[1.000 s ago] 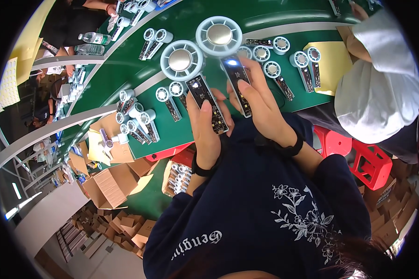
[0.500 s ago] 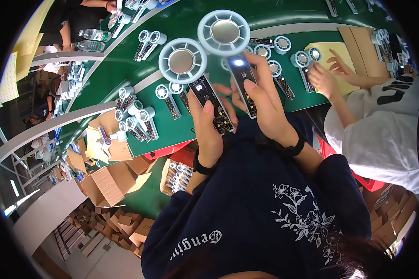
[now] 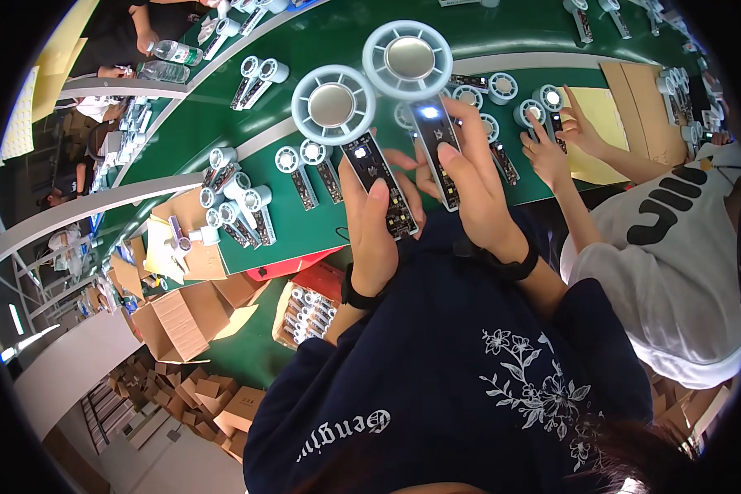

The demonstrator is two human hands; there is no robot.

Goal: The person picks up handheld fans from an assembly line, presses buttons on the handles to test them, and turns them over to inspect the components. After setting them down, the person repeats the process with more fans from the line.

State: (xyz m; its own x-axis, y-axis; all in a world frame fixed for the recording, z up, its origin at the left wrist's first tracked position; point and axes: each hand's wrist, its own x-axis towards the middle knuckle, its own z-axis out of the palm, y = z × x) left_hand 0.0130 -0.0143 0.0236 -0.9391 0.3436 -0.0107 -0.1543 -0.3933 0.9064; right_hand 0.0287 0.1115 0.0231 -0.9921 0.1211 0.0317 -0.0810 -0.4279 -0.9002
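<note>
My left hand (image 3: 372, 235) is closed around the handle of a pale blue handheld fan (image 3: 333, 105). Its round head points away from me, and a black circuit board shows along the handle, with a small lit spot near the top. Beside it, my right hand (image 3: 484, 193) grips a second handheld fan (image 3: 409, 56) of the same kind, whose board glows with a brighter white light. Both thumbs press on the boards. The two fan heads almost touch, held up over the green table (image 3: 305, 235).
Several more fans (image 3: 305, 169) lie on the table, with a cluster (image 3: 237, 202) at the left. On the right, a co-worker's hands (image 3: 547, 160) touch two fans (image 3: 541, 105). Below left stand an open carton (image 3: 181, 321) and a box of fans (image 3: 306, 314).
Both fans in my hands have shifted slightly right in the picture. The co-worker's hands, blurred before, now rest on the two fans at the right.
</note>
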